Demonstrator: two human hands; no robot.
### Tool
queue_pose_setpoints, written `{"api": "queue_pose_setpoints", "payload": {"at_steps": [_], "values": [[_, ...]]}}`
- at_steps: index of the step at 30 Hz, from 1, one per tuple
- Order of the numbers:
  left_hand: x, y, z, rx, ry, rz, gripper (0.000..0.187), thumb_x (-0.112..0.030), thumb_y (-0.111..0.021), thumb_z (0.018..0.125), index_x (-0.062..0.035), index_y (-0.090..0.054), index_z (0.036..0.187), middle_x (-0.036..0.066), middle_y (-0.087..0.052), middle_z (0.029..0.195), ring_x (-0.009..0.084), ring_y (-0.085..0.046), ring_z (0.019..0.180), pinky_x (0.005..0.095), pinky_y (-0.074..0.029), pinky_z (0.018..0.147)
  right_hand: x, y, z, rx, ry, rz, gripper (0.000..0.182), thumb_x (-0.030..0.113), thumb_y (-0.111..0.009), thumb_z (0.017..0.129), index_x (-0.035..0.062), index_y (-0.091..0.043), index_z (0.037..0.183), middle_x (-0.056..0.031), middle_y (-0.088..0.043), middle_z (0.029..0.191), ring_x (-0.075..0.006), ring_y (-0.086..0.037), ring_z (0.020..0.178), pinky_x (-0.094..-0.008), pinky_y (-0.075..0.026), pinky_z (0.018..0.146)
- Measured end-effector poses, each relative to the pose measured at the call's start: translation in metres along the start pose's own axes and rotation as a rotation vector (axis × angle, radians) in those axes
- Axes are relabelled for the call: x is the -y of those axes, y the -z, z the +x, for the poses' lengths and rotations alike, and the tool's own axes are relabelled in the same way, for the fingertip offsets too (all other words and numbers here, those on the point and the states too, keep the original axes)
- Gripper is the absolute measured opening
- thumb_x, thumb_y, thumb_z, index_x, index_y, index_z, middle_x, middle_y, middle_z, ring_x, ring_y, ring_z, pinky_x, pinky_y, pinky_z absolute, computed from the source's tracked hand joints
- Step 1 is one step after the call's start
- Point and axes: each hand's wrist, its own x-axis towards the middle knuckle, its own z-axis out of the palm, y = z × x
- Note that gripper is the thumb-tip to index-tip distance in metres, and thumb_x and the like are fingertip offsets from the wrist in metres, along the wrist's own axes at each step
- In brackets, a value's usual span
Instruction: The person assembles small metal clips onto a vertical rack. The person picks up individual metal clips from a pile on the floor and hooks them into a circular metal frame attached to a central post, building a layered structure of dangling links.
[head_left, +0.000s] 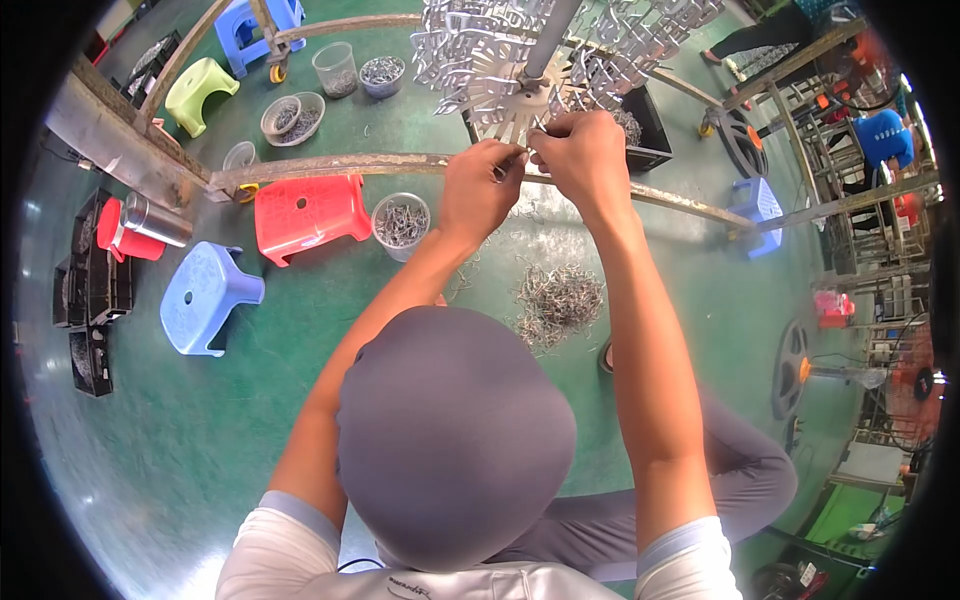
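My left hand [482,195] and my right hand [588,165] are raised close together at the near edge of a round metal rack [530,85]. Fingers and thumb are pinched together on both hands. Whatever lies between the fingertips is too small or hidden to name. Slotted metal discs on a central pole [553,40] make up the rack, and many shiny bent metal pieces [445,60] hang around it. On the floor below my hands lies a pile of thin bent metal pieces [560,303].
A rusty frame bar [340,168] crosses beneath the rack. To the left stand a red stool [310,215], a blue stool [205,300] and a clear tub of metal pieces [401,225]. Black crates [90,260] line the far left. A floor fan [795,370] stands right.
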Motion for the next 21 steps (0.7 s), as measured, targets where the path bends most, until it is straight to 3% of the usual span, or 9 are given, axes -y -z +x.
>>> {"api": "queue_pose_setpoints", "payload": {"at_steps": [2,5,8,9,13,17,21], "values": [[-0.003,-0.003,-0.002,0.023,0.116,-0.075,0.015,-0.007,-0.073,0.094,0.0036,-0.074,0.104,0.013,-0.075,0.087,0.0243,-0.075,0.081,0.0351,-0.058,0.073,-0.005,-0.002,0.003,-0.016,-0.020,0.035,0.025,0.014,-0.075,0.084,-0.0085,-0.079,0.092,-0.0141,-0.076,0.073,-0.0156,-0.075,0.067,-0.0306,-0.058,0.064],[0.009,-0.012,0.006,0.054,0.698,-0.542,0.031,-0.016,-0.070,0.099,0.0085,-0.064,0.117,0.013,-0.072,0.096,0.0258,-0.077,0.090,0.0340,-0.062,0.075,-0.020,-0.006,0.009,-0.113,0.040,0.076,0.023,0.016,-0.075,0.077,-0.0041,-0.079,0.085,-0.0257,-0.067,0.066,-0.0392,-0.071,0.064,-0.0418,-0.057,0.069],[0.035,-0.018,0.017,0.055,0.717,-1.121,0.031,-0.017,-0.066,0.103,0.0060,-0.056,0.122,0.013,-0.069,0.105,0.0271,-0.076,0.096,0.0334,-0.063,0.076,-0.022,0.000,0.012,-0.055,-0.015,0.062,0.023,0.010,-0.076,0.088,-0.0107,-0.078,0.096,-0.0158,-0.077,0.075,-0.0179,-0.077,0.067,-0.0288,-0.061,0.062],[0.040,-0.019,0.022,0.113,0.728,-1.165,0.023,-0.017,-0.062,0.106,0.0034,-0.060,0.117,0.014,-0.068,0.108,0.0279,-0.075,0.099,0.0371,-0.063,0.080,-0.023,0.001,0.014,-0.034,-0.033,0.087,0.022,0.009,-0.076,0.088,-0.0115,-0.078,0.096,-0.0159,-0.077,0.075,-0.0186,-0.077,0.067,-0.0290,-0.062,0.062],[0.057,-0.028,0.032,0.126,0.774,-1.295,0.023,-0.017,-0.058,0.107,0.0048,-0.063,0.114,0.015,-0.070,0.108,0.0298,-0.074,0.101,0.0423,-0.061,0.087,-0.024,0.008,0.015,0.019,-0.109,0.191,0.023,0.008,-0.075,0.090,-0.0141,-0.076,0.096,-0.0158,-0.076,0.076,-0.0209,-0.078,0.066,-0.0299,-0.063,0.059],[0.062,-0.035,0.044,0.229,0.798,-1.165,0.034,-0.023,-0.060,0.108,0.0062,-0.065,0.125,0.021,-0.073,0.113,0.0308,-0.074,0.103,0.0411,-0.063,0.087,-0.034,0.005,0.011,-0.029,-0.090,0.222,0.022,0.013,-0.074,0.087,-0.0084,-0.078,0.083,-0.0177,-0.070,0.059,-0.0228,-0.075,0.056,-0.0331,-0.060,0.061],[0.068,-0.035,0.041,0.251,0.748,-1.159,0.033,-0.023,-0.066,0.105,0.0030,-0.066,0.125,0.018,-0.074,0.112,0.0305,-0.075,0.101,0.0405,-0.063,0.088,-0.034,0.007,0.005,-0.019,-0.103,0.202,0.020,0.012,-0.073,0.087,-0.0079,-0.078,0.083,-0.0170,-0.070,0.059,-0.0232,-0.075,0.055,-0.0341,-0.060,0.058]]}}
